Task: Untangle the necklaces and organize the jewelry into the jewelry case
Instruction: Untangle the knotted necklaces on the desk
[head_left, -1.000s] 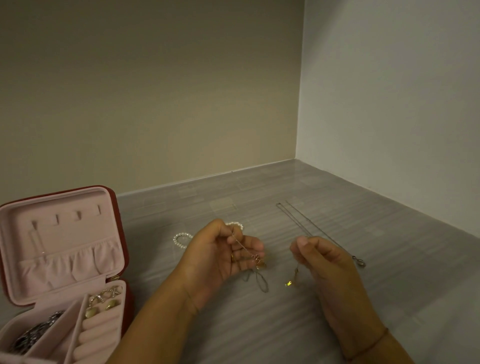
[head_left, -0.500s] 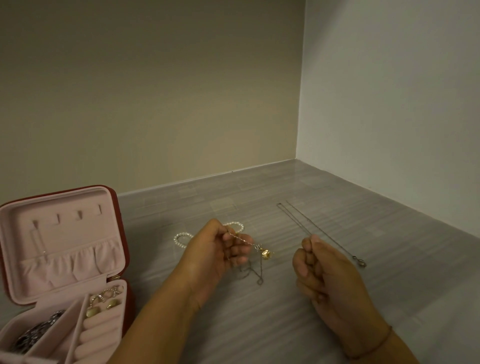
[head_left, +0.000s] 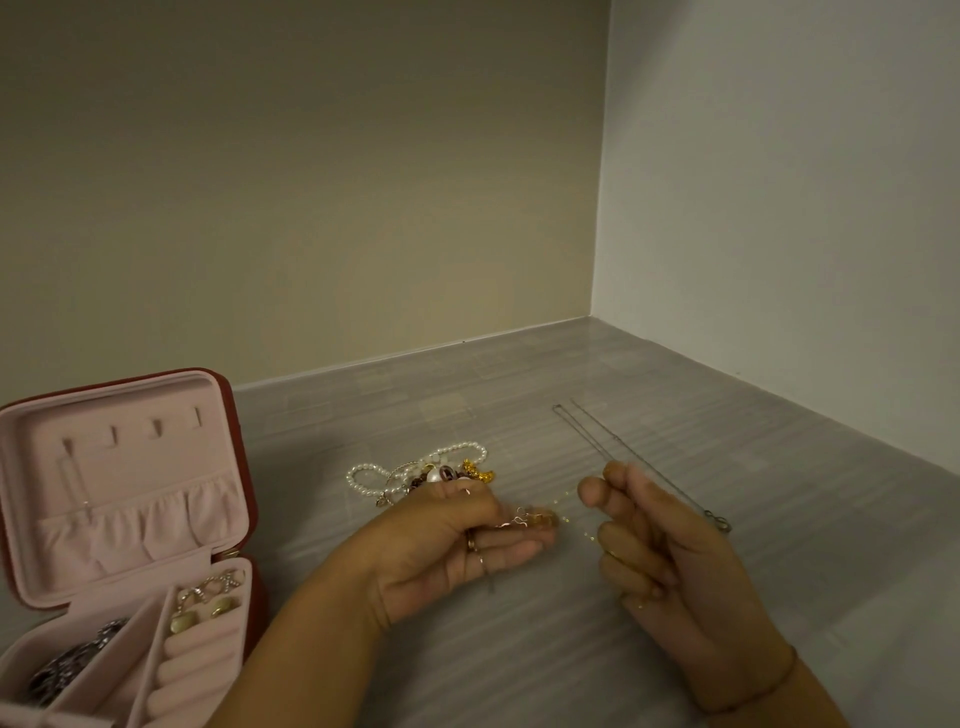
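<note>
- Gold chain necklace (head_left: 525, 519), hair-fine with a small rose-gold knot of links, hangs off the table between the two hands, mid-view.
- Left hand (head_left: 457, 540) has its fingers curled round the knotted end. Right hand (head_left: 665, 545) is curled, thumb to forefinger, and faint glints lead to it, so I read it as pinching the free run, though blur hides the contact.
- Its long axis runs left to right, hand to hand. The knot sits at the left hand, so I judge the picking falls there while the right holds tension.
- Open red jewellery case with pink lining (head_left: 130, 499) stands well to the left, nearer the left hand.
- White pearl strand (head_left: 457, 448) and gold pieces (head_left: 478, 472) lie heaped just beyond the left hand. A thin silver chain (head_left: 587, 431) lies straight on the grey table (head_left: 519, 649), passing behind the right hand.
</note>
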